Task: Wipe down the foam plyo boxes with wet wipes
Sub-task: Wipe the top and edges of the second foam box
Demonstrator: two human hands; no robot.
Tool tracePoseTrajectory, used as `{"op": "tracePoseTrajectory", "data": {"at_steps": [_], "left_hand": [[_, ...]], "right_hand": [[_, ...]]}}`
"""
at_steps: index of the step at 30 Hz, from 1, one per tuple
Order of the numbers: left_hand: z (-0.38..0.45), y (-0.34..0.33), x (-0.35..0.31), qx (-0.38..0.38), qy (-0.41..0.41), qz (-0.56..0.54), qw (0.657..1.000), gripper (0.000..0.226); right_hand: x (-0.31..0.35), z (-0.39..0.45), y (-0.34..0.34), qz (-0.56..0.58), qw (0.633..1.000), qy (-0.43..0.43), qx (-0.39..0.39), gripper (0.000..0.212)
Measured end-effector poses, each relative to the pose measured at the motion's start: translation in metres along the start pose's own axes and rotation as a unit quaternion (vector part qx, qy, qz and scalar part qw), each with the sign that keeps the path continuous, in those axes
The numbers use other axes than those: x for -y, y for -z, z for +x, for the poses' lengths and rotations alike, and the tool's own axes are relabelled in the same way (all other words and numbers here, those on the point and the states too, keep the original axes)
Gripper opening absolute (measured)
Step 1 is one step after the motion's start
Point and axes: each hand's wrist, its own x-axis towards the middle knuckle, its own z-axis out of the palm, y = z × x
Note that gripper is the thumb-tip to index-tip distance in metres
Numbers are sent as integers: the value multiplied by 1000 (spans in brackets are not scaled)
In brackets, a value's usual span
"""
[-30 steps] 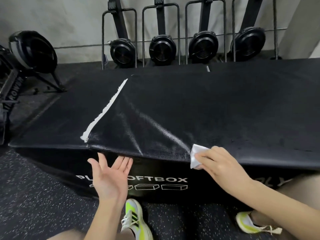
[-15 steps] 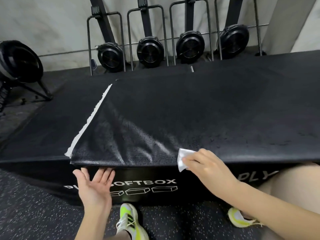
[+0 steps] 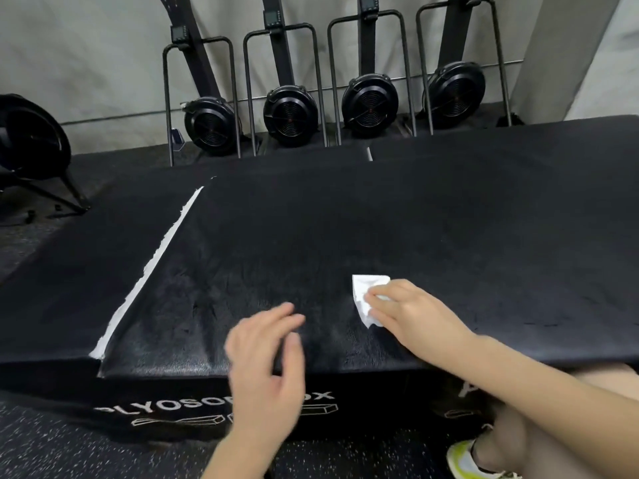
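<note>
Black textured vinyl of the foam plyo box (image 3: 345,229) is spread beneath both hands. A white wet wipe (image 3: 366,295) is pressed flat onto the top under the fingers of the right hand (image 3: 411,316). Just left of it, the left hand (image 3: 266,368) is held blurred above the front edge, fingers loosely spread, nothing gripped. A torn white strip (image 3: 152,267) is seen further left

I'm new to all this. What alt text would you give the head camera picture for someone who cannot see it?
A person's right hand presses a white wet wipe onto the top of a black foam plyo box, while the left hand hovers open near its front edge. A torn white strip runs across the top, and four rowing machines stand against the wall behind.
</note>
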Motion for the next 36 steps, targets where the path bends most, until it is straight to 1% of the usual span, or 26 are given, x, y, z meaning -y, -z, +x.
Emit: {"op": "tracePoseTrajectory", "data": {"at_steps": [2,3,5,7,8,10,13,15,16,18,19,20,21,23,24,25,27,29,31,34,36], "left_hand": [[-2,-24,-3,78,-21,-9,997,22],[-2,-34,-4,111,-21,-14,994,23],[2,-49,-6,149,-15,-17,989,24],[11,-56,-7,153,-14,-17,988,25],[18,-59,-7,153,-15,-20,988,26],[33,-64,-10,170,-12,-40,984,33],[48,-78,-13,252,-14,-47,967,36],[54,-92,-13,318,4,-25,948,38],[57,-99,-12,348,12,-5,938,41],[63,-112,-11,402,24,75,912,46],[67,-117,-10,426,1,132,895,42],[71,-123,-10,437,-42,185,879,38],[74,-129,-8,441,-85,229,864,39],[83,-140,-1,422,-132,284,851,56],[90,-146,2,419,-131,303,846,63],[98,-152,4,428,-123,319,836,65],[118,-164,7,457,-103,344,814,58],[140,-180,14,475,-71,335,810,48],[160,-192,20,492,-37,319,809,44],[185,-211,31,504,-41,339,793,45],[192,-220,40,489,-31,328,808,48]], "right_hand": [[-16,26,-9,-3,1000,-5,4,3],[-22,39,-13,-13,1000,-5,7,4],[-31,57,-17,-28,999,-23,7,17],[-28,63,-14,-16,999,-46,0,26],[-22,59,-11,1,999,-52,-2,27],[-8,43,-2,42,997,-55,25,23],[0,21,19,133,986,-61,84,23],[-7,20,32,204,968,-89,117,26],[-14,22,37,247,956,-108,115,28],[-36,27,42,298,938,-162,78,31],[-51,29,42,290,937,-186,53,29],[-67,32,41,268,941,-204,31,26],[-86,35,39,239,946,-216,25,24],[-120,47,34,173,956,-223,75,26],[-135,54,32,140,959,-219,112,31],[-147,63,31,115,960,-214,143,35],[-161,80,27,104,956,-213,172,42],[-169,96,21,111,952,-224,177,47],[-172,107,13,116,949,-230,182,49],[-176,113,3,122,943,-238,196,52],[-177,112,-1,117,944,-237,195,52]]}}
